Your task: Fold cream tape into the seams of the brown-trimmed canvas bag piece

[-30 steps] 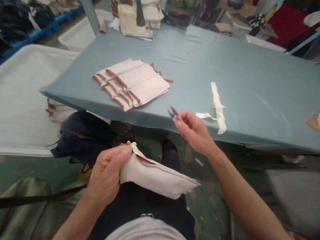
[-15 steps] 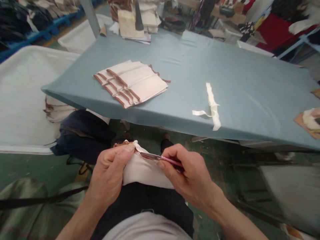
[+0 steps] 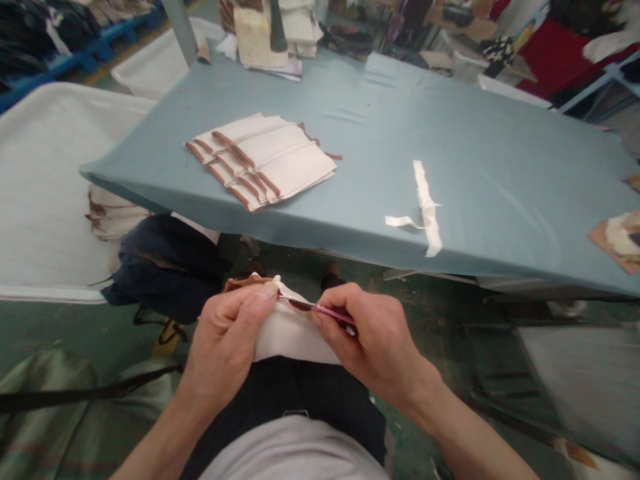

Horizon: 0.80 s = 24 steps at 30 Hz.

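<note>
Held over my lap is a white fabric piece [image 3: 295, 340] with brown edging at its left end. My left hand [image 3: 227, 333] pinches its upper edge between thumb and fingers, near the brown edging. In my right hand [image 3: 365, 330] are pink-handled scissors [image 3: 336, 315], gripped with the blades pointing left. The blades lie against the upper edge of the fabric, close to my left thumb; their tips are partly lost in the cloth. Several similar white pieces with brown edging form an overlapping stack [image 3: 270, 157] on the table ahead.
A blue-green covered table [image 3: 360, 133] spans the front. White fabric strips [image 3: 427, 213] lie near its edge. At left stand a large white bin [image 3: 45, 180] and a dark blue bag [image 3: 165, 267]. A green bag [image 3: 55, 413] sits lower left.
Both hands have risen slightly with the fabric. The scissors have moved a little left and up along the fabric's edge, with my right hand closer to my left.
</note>
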Available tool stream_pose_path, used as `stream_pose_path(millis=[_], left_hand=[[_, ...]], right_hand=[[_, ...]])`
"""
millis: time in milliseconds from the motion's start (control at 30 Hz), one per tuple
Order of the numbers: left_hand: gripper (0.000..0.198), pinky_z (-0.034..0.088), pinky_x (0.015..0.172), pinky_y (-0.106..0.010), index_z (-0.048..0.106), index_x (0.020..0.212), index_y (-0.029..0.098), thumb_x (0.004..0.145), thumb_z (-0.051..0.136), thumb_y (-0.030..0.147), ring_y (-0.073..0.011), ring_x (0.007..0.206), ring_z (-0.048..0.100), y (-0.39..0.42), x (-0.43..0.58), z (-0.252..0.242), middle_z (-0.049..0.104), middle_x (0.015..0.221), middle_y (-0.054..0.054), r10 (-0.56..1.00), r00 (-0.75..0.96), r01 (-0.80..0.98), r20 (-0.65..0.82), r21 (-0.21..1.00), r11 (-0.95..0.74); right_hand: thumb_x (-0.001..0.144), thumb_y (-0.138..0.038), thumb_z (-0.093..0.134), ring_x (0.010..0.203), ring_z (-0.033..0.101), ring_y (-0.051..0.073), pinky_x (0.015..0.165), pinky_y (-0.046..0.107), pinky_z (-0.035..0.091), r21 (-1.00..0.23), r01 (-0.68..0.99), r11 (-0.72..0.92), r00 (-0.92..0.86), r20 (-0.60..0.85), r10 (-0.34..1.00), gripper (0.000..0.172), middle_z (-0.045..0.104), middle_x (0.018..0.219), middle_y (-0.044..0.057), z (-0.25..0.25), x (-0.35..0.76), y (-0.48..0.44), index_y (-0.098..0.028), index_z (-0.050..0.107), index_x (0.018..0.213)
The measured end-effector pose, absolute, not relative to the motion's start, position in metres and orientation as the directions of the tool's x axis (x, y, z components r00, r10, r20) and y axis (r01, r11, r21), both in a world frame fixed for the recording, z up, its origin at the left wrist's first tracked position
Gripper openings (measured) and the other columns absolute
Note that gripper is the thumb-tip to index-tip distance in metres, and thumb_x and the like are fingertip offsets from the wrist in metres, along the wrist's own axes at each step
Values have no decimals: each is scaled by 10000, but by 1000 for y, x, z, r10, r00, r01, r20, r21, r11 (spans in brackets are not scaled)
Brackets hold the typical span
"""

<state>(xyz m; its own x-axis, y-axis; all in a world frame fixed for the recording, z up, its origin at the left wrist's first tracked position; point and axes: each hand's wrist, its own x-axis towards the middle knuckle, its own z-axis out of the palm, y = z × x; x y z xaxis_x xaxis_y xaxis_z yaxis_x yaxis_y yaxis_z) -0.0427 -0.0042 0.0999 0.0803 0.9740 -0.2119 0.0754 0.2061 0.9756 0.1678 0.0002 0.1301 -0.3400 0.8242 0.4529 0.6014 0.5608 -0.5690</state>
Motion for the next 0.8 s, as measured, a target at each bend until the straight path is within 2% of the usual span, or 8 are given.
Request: stream_pose_path(millis=[167, 333, 433, 600, 800], left_hand=[[434, 461, 640, -258, 815, 906, 201, 1099, 522, 457, -184, 727, 568, -8, -44, 107, 706, 798, -29, 980, 153, 100, -126, 989, 112], [261, 403, 546, -247, 743, 801, 191, 977, 631, 348, -153, 599, 522, -8, -35, 121, 631, 673, 10, 988, 135, 298, -73, 954, 30], [256, 416, 547, -246, 727, 787, 193, 969, 616, 336, -153, 595, 534, -7, -31, 126, 634, 669, 13, 983, 180, 367, -39, 930, -30], [300, 435, 549, -239, 697, 797, 205, 1022, 573, 361, -159, 619, 558, -6, -34, 135, 654, 710, 5, 953, 300, 348, -38, 935, -72], [290, 404, 513, -224, 665, 775, 206, 1010, 577, 352, -142, 591, 519, -4, -37, 133, 641, 699, 14, 960, 275, 307, -46, 951, -42]], right_hand=[[1099, -264, 581, 464, 564, 107, 485, 248, 389, -626, 557, 546, -311, 453, 836, 182, 741, 700, -13, 123, 166, 1, -240, 614, 921], [1089, -268, 602, 515, 619, 119, 511, 244, 423, -639, 523, 564, -277, 499, 821, 157, 742, 703, -10, 110, 164, -1, -241, 612, 935], [1087, -270, 603, 534, 633, 124, 522, 244, 443, -637, 499, 587, -263, 534, 803, 147, 735, 699, -14, 103, 163, -1, -241, 609, 943], [1103, -308, 572, 536, 627, 122, 538, 244, 472, -646, 407, 646, -285, 582, 762, 177, 728, 710, -17, 98, 161, 0, -248, 610, 941], [1113, -351, 561, 553, 622, 124, 532, 241, 464, -697, 402, 594, -231, 551, 802, 198, 708, 722, -20, 83, 152, 0, -243, 595, 951]])
